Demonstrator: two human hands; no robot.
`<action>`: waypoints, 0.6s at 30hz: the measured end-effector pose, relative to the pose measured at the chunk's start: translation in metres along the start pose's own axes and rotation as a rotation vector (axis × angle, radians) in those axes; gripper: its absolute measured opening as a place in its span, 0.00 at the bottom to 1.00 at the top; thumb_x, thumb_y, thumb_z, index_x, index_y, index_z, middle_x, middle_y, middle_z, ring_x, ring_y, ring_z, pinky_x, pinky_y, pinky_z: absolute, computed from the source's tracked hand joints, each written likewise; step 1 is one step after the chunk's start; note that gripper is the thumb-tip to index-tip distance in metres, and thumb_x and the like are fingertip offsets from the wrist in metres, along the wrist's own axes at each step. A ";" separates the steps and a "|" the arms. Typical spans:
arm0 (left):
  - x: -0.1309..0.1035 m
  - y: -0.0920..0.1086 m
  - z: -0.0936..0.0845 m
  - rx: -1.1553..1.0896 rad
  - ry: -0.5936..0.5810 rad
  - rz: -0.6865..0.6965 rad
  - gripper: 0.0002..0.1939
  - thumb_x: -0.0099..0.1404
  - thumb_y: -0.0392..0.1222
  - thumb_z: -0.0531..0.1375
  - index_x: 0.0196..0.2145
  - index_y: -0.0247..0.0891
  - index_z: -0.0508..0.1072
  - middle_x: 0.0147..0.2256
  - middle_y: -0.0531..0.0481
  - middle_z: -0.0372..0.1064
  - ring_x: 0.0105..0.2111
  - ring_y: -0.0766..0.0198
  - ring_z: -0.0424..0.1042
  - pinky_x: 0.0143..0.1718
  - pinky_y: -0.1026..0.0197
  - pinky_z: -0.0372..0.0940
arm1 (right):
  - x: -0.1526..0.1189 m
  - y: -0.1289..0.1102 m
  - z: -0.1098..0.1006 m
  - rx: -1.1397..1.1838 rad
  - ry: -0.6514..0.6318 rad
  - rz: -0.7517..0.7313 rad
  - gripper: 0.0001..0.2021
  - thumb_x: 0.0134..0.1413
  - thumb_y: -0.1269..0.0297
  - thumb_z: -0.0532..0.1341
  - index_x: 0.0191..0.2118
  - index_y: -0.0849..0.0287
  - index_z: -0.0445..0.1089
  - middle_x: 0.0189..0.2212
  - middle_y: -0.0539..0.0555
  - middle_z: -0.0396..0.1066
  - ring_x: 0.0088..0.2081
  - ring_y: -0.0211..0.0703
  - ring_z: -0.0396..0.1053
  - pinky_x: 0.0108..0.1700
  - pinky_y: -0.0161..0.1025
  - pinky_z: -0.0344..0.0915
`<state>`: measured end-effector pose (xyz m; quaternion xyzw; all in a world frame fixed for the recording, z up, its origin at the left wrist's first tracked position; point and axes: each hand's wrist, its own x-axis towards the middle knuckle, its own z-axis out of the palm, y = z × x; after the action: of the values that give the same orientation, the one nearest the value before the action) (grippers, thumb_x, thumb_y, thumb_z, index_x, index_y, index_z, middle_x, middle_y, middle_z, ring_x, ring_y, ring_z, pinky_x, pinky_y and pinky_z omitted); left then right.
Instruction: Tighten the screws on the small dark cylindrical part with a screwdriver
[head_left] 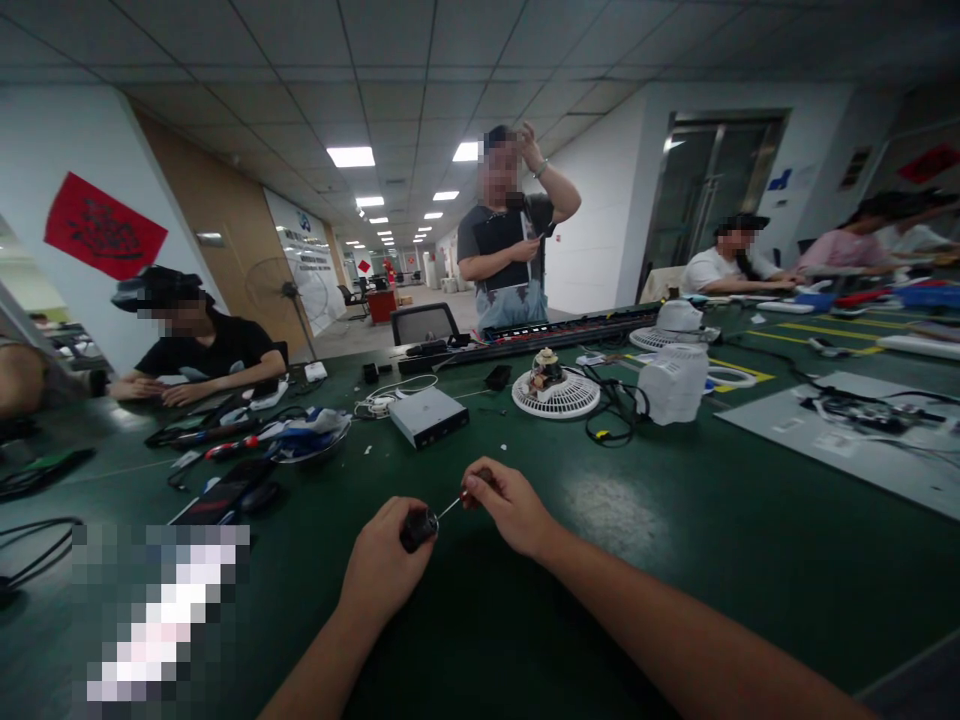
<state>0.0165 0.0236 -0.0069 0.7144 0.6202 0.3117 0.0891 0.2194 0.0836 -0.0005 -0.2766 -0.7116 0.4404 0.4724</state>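
My left hand point(381, 555) is closed around a small black cylindrical part point(417, 529), with a lighter end facing right. My right hand point(511, 503) grips a screwdriver point(450, 507) by its reddish-brown handle. Its thin metal shaft points down and left to the end of the black part; whether the tip sits inside it I cannot tell. Both hands are held over the green table point(525, 620), near its front. Beyond them lies a silver box-shaped drive point(429, 416). Farther right, a round white grille point(556, 397) carries an exposed motor.
A white plastic housing point(673, 384) and black cables point(619, 400) stand right of the grille. A grey panel point(847, 440) lies at the right. Tools and a bag-filled bowl point(311, 436) clutter the left. A person point(517, 230) stands across the table; others sit around it.
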 end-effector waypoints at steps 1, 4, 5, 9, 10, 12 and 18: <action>0.000 0.001 0.000 0.000 -0.003 0.001 0.10 0.59 0.42 0.61 0.41 0.42 0.73 0.39 0.50 0.72 0.37 0.58 0.72 0.36 0.57 0.65 | 0.000 0.000 0.000 0.001 0.010 0.001 0.11 0.63 0.57 0.57 0.36 0.59 0.67 0.29 0.51 0.71 0.32 0.40 0.71 0.37 0.37 0.66; 0.000 0.002 -0.001 0.001 -0.007 0.006 0.11 0.59 0.42 0.61 0.41 0.42 0.73 0.40 0.50 0.72 0.38 0.58 0.72 0.38 0.56 0.66 | -0.001 0.000 0.000 -0.079 0.032 0.005 0.10 0.64 0.58 0.57 0.36 0.59 0.68 0.28 0.50 0.72 0.31 0.40 0.71 0.36 0.37 0.65; 0.000 0.002 -0.001 0.001 -0.007 0.010 0.11 0.59 0.41 0.61 0.41 0.42 0.73 0.40 0.50 0.72 0.37 0.58 0.72 0.38 0.56 0.66 | -0.001 -0.001 0.000 -0.095 0.028 0.003 0.10 0.64 0.58 0.57 0.36 0.59 0.68 0.27 0.50 0.71 0.31 0.39 0.70 0.36 0.36 0.65; 0.000 0.002 -0.001 -0.002 0.003 0.032 0.10 0.59 0.40 0.61 0.40 0.42 0.74 0.39 0.50 0.72 0.37 0.59 0.72 0.38 0.58 0.66 | -0.001 -0.001 0.000 -0.067 0.002 -0.006 0.10 0.64 0.58 0.56 0.36 0.59 0.67 0.28 0.50 0.71 0.31 0.39 0.70 0.35 0.36 0.65; 0.000 0.002 -0.001 -0.004 0.004 0.034 0.10 0.59 0.40 0.61 0.40 0.42 0.74 0.39 0.50 0.72 0.37 0.59 0.73 0.37 0.58 0.66 | -0.001 -0.001 0.000 -0.083 0.006 -0.012 0.09 0.64 0.59 0.56 0.37 0.59 0.67 0.28 0.50 0.71 0.31 0.39 0.70 0.35 0.36 0.65; 0.000 0.001 0.000 -0.007 -0.005 0.028 0.11 0.60 0.41 0.61 0.41 0.43 0.74 0.40 0.50 0.72 0.37 0.59 0.73 0.37 0.58 0.67 | -0.001 -0.002 0.000 -0.149 0.015 -0.028 0.08 0.65 0.60 0.56 0.38 0.58 0.67 0.29 0.50 0.71 0.31 0.39 0.70 0.35 0.36 0.63; 0.001 -0.003 0.002 0.022 0.003 -0.004 0.12 0.59 0.41 0.61 0.42 0.42 0.74 0.41 0.50 0.72 0.38 0.58 0.73 0.39 0.57 0.66 | -0.004 -0.010 -0.005 -0.362 0.199 -0.244 0.10 0.67 0.62 0.52 0.34 0.58 0.64 0.31 0.52 0.68 0.34 0.40 0.66 0.38 0.38 0.61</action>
<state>0.0146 0.0256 -0.0095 0.7135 0.6252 0.3056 0.0813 0.2259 0.0775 0.0078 -0.3110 -0.7570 0.2160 0.5325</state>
